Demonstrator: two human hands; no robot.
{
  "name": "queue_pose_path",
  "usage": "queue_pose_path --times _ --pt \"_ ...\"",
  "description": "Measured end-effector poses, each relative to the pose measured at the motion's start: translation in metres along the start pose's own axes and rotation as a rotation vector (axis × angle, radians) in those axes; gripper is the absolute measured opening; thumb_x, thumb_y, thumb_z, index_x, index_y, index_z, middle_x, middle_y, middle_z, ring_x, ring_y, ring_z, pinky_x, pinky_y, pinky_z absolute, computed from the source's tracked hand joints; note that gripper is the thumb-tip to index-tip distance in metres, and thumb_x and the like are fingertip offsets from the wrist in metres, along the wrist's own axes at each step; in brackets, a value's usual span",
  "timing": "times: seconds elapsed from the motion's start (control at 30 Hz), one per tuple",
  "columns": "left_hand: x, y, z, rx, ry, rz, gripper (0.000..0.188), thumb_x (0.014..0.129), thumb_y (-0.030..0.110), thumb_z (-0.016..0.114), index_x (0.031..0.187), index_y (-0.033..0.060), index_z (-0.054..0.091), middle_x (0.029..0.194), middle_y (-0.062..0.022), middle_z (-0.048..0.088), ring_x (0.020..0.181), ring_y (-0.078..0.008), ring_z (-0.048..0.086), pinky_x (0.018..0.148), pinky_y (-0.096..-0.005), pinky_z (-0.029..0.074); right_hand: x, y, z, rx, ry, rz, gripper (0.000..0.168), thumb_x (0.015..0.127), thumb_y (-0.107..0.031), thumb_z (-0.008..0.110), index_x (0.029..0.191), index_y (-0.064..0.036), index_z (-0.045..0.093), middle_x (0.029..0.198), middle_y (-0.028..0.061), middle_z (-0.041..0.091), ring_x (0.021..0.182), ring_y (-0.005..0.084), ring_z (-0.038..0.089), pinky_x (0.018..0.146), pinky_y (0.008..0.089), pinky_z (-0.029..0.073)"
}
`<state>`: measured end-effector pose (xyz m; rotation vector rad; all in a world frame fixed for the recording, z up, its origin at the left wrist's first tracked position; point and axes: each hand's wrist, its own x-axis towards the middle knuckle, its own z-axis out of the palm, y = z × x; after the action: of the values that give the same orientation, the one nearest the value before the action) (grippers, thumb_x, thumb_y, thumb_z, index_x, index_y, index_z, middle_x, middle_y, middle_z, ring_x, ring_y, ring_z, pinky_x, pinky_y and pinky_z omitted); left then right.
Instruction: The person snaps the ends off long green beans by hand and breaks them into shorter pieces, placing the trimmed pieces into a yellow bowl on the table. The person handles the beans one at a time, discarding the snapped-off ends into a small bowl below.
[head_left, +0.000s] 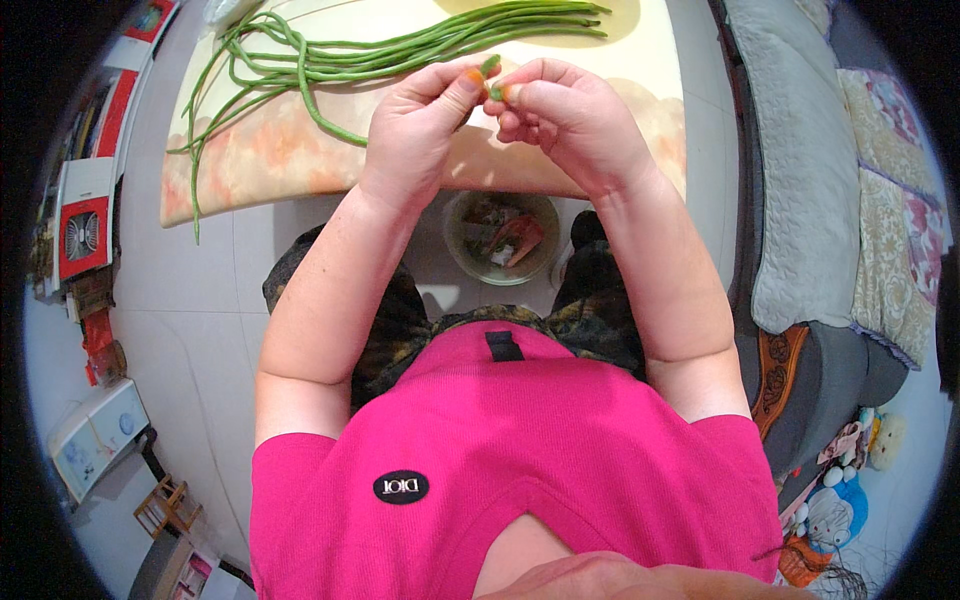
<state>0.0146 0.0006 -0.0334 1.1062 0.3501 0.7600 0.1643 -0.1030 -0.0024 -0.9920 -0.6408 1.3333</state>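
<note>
My left hand (420, 112) and my right hand (566, 109) meet above the near part of a table. Between the left thumb and fingers is a green long bean (490, 64), its end poking up past the thumb. My right thumb and fingertips pinch a small green bean piece (496, 93) right beside it. A bundle of long beans (382, 56) lies across the table, stems together at the right and ends looped and hanging over the edge at the left. One bean runs under my left wrist; whether it is the held one is hidden.
The table (277, 169) has a marbled cream and orange cover. Below its near edge, a clear bin (502, 274) with scraps stands on the tiled floor (202, 345) between my legs. A sofa (795, 187) runs along the right; boxes (86, 232) line the left.
</note>
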Motion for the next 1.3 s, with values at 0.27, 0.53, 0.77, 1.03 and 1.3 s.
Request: queue_pose_path --times 0.27,0.53,0.77,1.03,1.3 --pt "0.014 0.014 -0.019 -0.065 0.108 0.012 0.021 0.097 0.016 0.068 0.111 0.0011 0.071 0.104 -0.0068 0.073 0.088 -0.0119 0.066 0.084 -0.0258 0.054 -0.018 0.006 -0.005 -0.535 -0.183 0.171 0.006 0.084 -0.005 0.069 0.087 -0.001 0.065 0.084 0.0053 0.068 0.075 0.0098 0.063 0.068 0.0247 0.052" --pt "0.010 0.006 -0.017 0.351 -0.001 0.073 0.022 0.095 0.009 0.068 0.116 0.0033 0.072 0.099 -0.0062 0.072 0.087 -0.0119 0.066 0.081 -0.0252 0.052 -0.025 0.004 -0.009 -1.003 -0.253 0.154 0.012 0.089 -0.010 0.064 0.098 -0.004 0.069 0.087 0.0049 0.069 0.070 0.0099 0.061 0.065 0.0241 0.051" --pt "-0.002 0.012 0.001 0.754 -0.191 0.148 0.049 0.090 0.002 0.068 0.138 0.0083 0.058 0.099 -0.0038 0.066 0.090 -0.0111 0.062 0.087 -0.0251 0.051 -0.015 -0.010 -0.010 -0.636 0.176 -0.170 0.020 0.100 -0.017 0.059 0.112 -0.001 0.066 0.092 0.0023 0.066 0.070 0.0073 0.059 0.064 0.0222 0.050" --pt "0.008 0.018 -0.016 1.262 -0.249 0.365 0.024 0.089 0.018 0.070 0.110 0.0058 0.070 0.091 -0.0131 0.067 0.085 -0.0308 0.066 0.076 -0.0394 0.054 -0.015 -0.011 -0.023 -1.102 0.191 -0.386 0.015 0.096 -0.013 0.065 0.103 -0.001 0.069 0.080 0.0036 0.067 0.074 0.0083 0.061 0.066 0.0251 0.051" --pt "0.008 0.025 -0.015 1.358 -0.206 0.444 0.016 0.089 0.018 0.070 0.098 0.0053 0.073 0.084 -0.0107 0.066 0.078 -0.0300 0.065 0.070 -0.0394 0.053 -0.009 0.001 -0.018 -1.416 0.080 -0.413 0.028 0.097 -0.025 0.056 0.096 -0.001 0.070 0.082 0.0214 0.067 0.078 0.0403 0.065 0.074 0.0448 0.053"
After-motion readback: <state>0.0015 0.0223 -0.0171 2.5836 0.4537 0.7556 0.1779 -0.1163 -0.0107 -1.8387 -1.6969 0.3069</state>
